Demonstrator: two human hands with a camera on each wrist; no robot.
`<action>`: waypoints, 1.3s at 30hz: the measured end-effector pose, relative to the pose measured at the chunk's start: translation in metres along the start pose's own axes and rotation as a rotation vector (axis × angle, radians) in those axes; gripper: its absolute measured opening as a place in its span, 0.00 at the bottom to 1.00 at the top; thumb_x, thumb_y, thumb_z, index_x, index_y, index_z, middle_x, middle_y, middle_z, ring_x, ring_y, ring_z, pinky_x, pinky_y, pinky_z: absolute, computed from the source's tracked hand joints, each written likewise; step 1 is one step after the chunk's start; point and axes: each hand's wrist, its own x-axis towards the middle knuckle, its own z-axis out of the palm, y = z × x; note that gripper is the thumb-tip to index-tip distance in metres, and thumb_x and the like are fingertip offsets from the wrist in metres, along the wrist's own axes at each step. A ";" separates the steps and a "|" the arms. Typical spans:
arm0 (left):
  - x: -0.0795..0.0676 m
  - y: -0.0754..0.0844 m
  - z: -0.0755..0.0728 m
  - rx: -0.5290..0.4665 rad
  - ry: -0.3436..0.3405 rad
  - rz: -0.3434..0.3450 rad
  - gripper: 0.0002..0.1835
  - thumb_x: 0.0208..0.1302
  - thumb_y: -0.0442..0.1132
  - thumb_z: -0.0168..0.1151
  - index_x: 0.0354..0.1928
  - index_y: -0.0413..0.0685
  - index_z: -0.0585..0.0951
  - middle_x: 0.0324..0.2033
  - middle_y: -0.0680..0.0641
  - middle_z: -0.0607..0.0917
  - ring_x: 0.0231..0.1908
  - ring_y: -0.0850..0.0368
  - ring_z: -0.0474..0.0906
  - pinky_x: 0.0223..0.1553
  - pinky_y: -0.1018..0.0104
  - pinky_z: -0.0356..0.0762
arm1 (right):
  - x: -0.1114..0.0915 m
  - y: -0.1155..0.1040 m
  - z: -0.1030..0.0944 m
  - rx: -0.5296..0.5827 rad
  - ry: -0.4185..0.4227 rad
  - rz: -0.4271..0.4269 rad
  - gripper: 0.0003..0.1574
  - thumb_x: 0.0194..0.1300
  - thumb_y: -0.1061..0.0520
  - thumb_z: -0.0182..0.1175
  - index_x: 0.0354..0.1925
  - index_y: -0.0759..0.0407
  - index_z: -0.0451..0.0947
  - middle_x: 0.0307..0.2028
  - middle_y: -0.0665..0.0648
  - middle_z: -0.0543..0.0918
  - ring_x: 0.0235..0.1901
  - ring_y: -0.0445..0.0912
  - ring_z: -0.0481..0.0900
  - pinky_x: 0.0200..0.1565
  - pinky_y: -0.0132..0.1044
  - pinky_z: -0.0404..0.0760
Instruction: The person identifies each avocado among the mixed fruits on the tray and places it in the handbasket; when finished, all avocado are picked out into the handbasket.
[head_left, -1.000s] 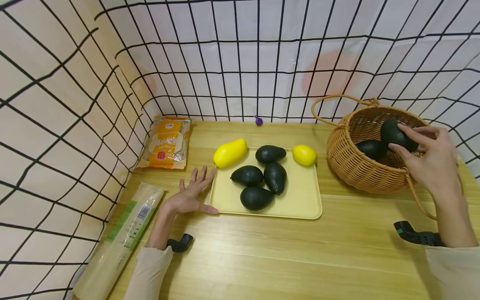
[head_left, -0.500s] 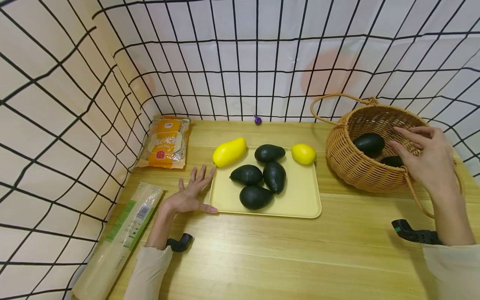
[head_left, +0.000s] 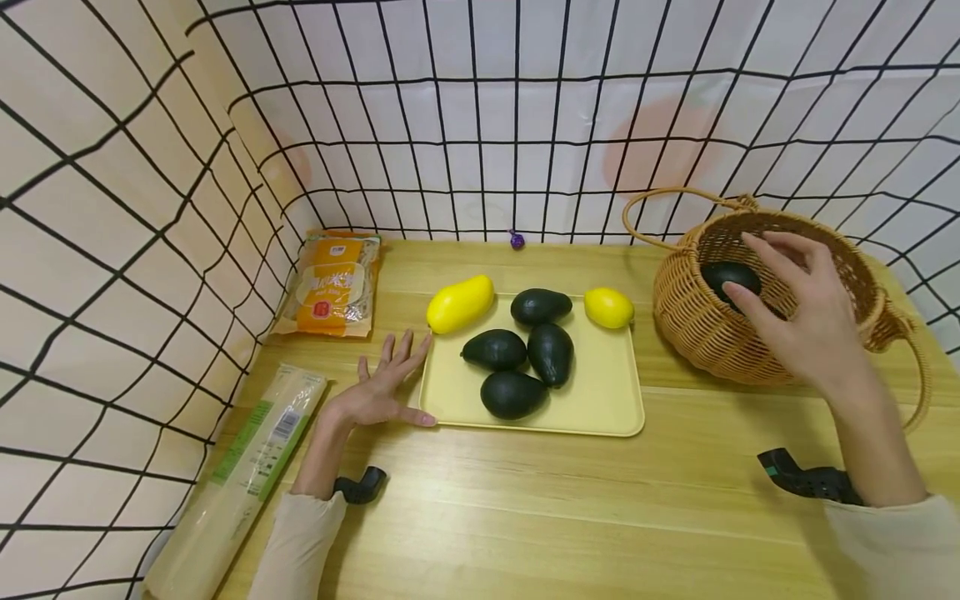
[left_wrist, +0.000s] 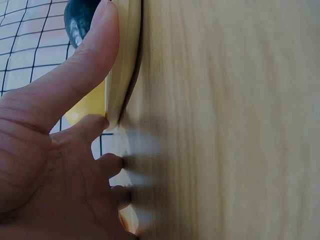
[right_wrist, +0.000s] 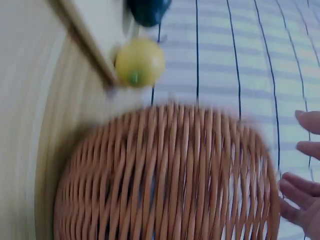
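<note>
My right hand (head_left: pixel 806 312) hovers over the mouth of the wicker basket (head_left: pixel 693 333), thumb and fingers parted and holding nothing. Inside the basket an avocado (head_left: pixel 726 279) shows past the thumb; the hand hides much of the interior. In the right wrist view, fingers (right_wrist: pixel 297 192) appear beyond the woven side. My left hand (head_left: pixel 378 396) spreads at the left end of a pale yellow tray (head_left: pixel 596 392), thumb at its front corner and index finger along its edge. Several dark avocados (head_left: pixel 550 354) lie on the tray. A lemon (head_left: pixel 609 308) and a long yellow fruit (head_left: pixel 461 304) lie at its back corners.
An orange-labelled food packet (head_left: pixel 333 287) lies at the back left, with a long clear-wrapped package (head_left: pixel 247 467) in front of it. Black wire mesh (head_left: pixel 517 142) encloses the back and sides. A small purple item (head_left: pixel 517 241) is at the mesh's foot.
My right hand has let go of an avocado into the basket and moved left over the opening. The basket's near handle has swung to the right. My left hand has stayed put.
</note>
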 end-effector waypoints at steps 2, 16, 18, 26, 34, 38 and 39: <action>0.000 0.000 0.000 -0.008 0.001 0.003 0.66 0.57 0.51 0.79 0.84 0.56 0.39 0.81 0.39 0.24 0.78 0.38 0.08 0.66 0.23 0.05 | 0.001 -0.012 0.011 0.035 0.024 -0.108 0.38 0.69 0.59 0.68 0.75 0.48 0.71 0.73 0.66 0.67 0.69 0.65 0.67 0.74 0.40 0.63; 0.000 0.000 0.000 -0.012 0.000 0.005 0.66 0.57 0.50 0.79 0.84 0.55 0.40 0.82 0.40 0.24 0.78 0.38 0.08 0.66 0.23 0.05 | -0.007 -0.058 0.107 0.191 -0.397 -0.178 0.45 0.65 0.59 0.72 0.76 0.51 0.68 0.72 0.69 0.65 0.71 0.64 0.65 0.62 0.69 0.72; 0.000 0.000 -0.001 -0.008 0.000 0.006 0.66 0.57 0.50 0.79 0.84 0.55 0.40 0.82 0.40 0.24 0.78 0.38 0.09 0.66 0.23 0.06 | -0.010 -0.060 0.118 0.200 -0.456 -0.153 0.43 0.66 0.56 0.72 0.75 0.52 0.69 0.72 0.69 0.65 0.71 0.63 0.65 0.63 0.68 0.72; -0.001 0.001 -0.001 -0.010 -0.007 0.006 0.66 0.57 0.50 0.79 0.84 0.55 0.40 0.81 0.40 0.24 0.78 0.38 0.08 0.66 0.23 0.05 | -0.017 -0.061 0.145 0.199 -0.513 -0.103 0.36 0.65 0.53 0.73 0.69 0.52 0.77 0.67 0.67 0.71 0.64 0.59 0.72 0.56 0.57 0.78; -0.001 -0.001 0.000 -0.009 -0.007 0.004 0.66 0.57 0.51 0.79 0.84 0.56 0.40 0.81 0.40 0.24 0.78 0.38 0.08 0.66 0.23 0.05 | -0.016 -0.065 0.155 0.208 -0.491 0.000 0.34 0.62 0.55 0.75 0.66 0.53 0.81 0.66 0.69 0.73 0.62 0.63 0.75 0.53 0.53 0.88; 0.000 -0.002 0.000 -0.013 -0.004 0.002 0.66 0.57 0.51 0.79 0.84 0.56 0.40 0.82 0.40 0.24 0.78 0.38 0.09 0.66 0.23 0.05 | -0.015 -0.067 0.158 0.209 -0.468 0.007 0.33 0.61 0.58 0.76 0.64 0.56 0.82 0.66 0.74 0.74 0.62 0.67 0.76 0.49 0.53 0.89; 0.000 -0.002 0.000 -0.013 -0.003 0.001 0.66 0.57 0.51 0.79 0.84 0.56 0.40 0.82 0.40 0.24 0.78 0.38 0.09 0.66 0.23 0.05 | -0.014 -0.067 0.159 0.200 -0.458 0.001 0.32 0.60 0.59 0.75 0.64 0.55 0.82 0.66 0.75 0.75 0.63 0.68 0.76 0.50 0.55 0.88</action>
